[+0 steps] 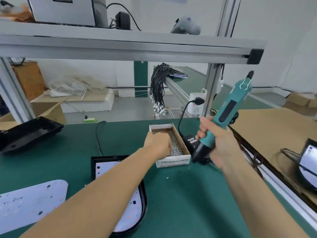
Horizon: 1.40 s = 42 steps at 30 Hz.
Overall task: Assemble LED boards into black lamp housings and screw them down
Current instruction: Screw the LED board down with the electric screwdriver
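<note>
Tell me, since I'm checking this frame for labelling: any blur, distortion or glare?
Head view: wide-angle bends the shelf rail; overall soft, the right hand and screwdriver slightly smeared; lighting even, with mild glare on the LED board.

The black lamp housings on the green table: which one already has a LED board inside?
The housing nearest the person, under the left forearm, holds a white LED board. The empty housing at far left shows only its black inside.

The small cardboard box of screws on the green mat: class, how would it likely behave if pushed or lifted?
The cardboard box is low, wide and part-filled with metal screws, so it would probably slide rather than tip. It likely feels heavy for its size. Being open-topped, it could spill if tilted.
</note>
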Available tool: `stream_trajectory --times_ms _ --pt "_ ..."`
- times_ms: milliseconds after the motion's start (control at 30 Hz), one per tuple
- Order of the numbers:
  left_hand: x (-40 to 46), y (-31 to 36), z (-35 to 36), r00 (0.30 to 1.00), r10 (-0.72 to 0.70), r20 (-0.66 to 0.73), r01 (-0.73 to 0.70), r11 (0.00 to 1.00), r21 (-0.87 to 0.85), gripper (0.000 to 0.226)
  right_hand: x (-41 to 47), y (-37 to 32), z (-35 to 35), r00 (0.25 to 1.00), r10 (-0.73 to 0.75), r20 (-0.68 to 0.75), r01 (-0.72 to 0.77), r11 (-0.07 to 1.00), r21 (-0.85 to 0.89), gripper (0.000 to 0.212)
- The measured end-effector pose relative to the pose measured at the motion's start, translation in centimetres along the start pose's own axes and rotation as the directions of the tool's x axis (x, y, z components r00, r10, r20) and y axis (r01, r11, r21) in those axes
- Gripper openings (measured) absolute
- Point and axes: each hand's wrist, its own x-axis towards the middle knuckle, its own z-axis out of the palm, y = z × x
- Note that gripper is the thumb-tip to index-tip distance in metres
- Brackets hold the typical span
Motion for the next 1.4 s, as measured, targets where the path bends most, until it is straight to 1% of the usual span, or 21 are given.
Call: stream_trajectory --times_ms 33,100,167,300,433,500,567,633,700,767,900,1100,1200,1267,1300,1367,1400 --pt "0.6 0.0 0.8 1.000 -0.013 0.016 0.013 0.999 0.039 0.021 -0.1 0.0 -0.1 1.000 -0.001 -0.008 0.001 1.000 0.019 0.027" --pt "1.2 0.0 1.9 0.999 -0.032 0.010 0.031 0.998 0.046 0.021 -0.4 0.0 -0.3 1.000 -0.003 -0.008 0.004 1.000 0.016 0.025" --pt "1.6 0.0 2.1 0.999 -0.037 0.010 0.037 0.999 0.040 0.019 -0.6 0.0 -0.5 1.000 -0.027 0.006 0.028 0.999 -0.029 0.020" --pt "2.3 0.1 2.0 0.998 -0.042 0.054 0.038 0.997 0.066 0.021 -0.8 -0.1 -0.3 0.999 -0.048 0.018 0.050 0.991 -0.125 0.020" --pt "2.1 0.3 2.4 0.999 -0.033 -0.011 0.034 0.993 0.111 0.029 -1.0 0.0 0.2 0.999 -0.046 0.023 0.050 0.985 -0.166 0.018" --pt "2.0 0.2 2.7 0.998 -0.056 -0.033 0.058 0.996 0.075 0.030 -1.1 0.1 0.2 0.999 -0.033 0.019 0.036 0.985 -0.170 0.018" --pt "1.8 -0.1 2.7 0.995 -0.098 -0.030 0.099 0.995 0.022 0.029 -1.3 0.3 0.3 1.000 -0.019 0.009 0.021 0.983 -0.184 0.018" --pt "1.6 -0.3 2.6 0.992 -0.123 -0.019 0.123 0.992 0.004 0.028 -1.5 0.3 0.4 1.000 -0.016 -0.003 0.015 0.979 -0.202 0.018" --pt "1.5 -0.4 2.5 0.993 -0.116 -0.009 0.116 0.993 0.008 0.025 -1.6 0.3 0.6 1.000 -0.015 -0.014 0.012 0.980 -0.199 0.018" --pt "1.3 -0.4 2.5 0.993 -0.110 -0.030 0.110 0.994 -0.013 0.020 -1.6 0.2 0.7 1.000 -0.012 -0.013 0.009 0.982 -0.191 0.018" --pt "0.8 -1.0 2.4 0.989 -0.113 -0.100 0.099 0.985 -0.141 0.014 -1.8 -0.1 0.7 1.000 -0.002 0.006 0.003 0.985 -0.174 0.019" --pt "-0.4 -1.6 2.1 0.979 -0.123 -0.164 0.071 0.954 -0.292 0.016 -1.9 0.1 1.1 1.000 0.004 0.001 -0.003 0.990 -0.143 0.021" --pt "-0.7 -1.4 1.3 0.978 -0.161 -0.136 0.088 0.899 -0.429 0.014 -2.0 0.1 1.2 1.000 0.003 0.005 -0.003 0.989 -0.146 0.020" --pt "-1.0 -1.4 0.7 0.974 -0.196 -0.110 0.110 0.841 -0.530 0.012 -2.0 0.1 1.2 1.000 -0.002 0.004 0.002 0.990 -0.143 0.019" --pt "-1.2 -1.6 0.5 0.973 -0.212 -0.094 0.108 0.773 -0.625 0.012 -2.1 0.1 1.2 1.000 -0.007 0.000 0.007 0.991 -0.136 0.020" --pt "-1.6 -1.8 0.0 0.970 -0.235 -0.059 0.096 0.597 -0.797 0.016 -2.0 0.1 1.3 1.000 -0.025 -0.013 0.023 0.992 -0.123 0.023" --pt "-1.8 -1.9 -0.2 0.966 -0.251 -0.059 0.096 0.565 -0.820 0.017 -2.0 0.2 1.5 0.999 -0.035 -0.021 0.032 0.992 -0.121 0.024"
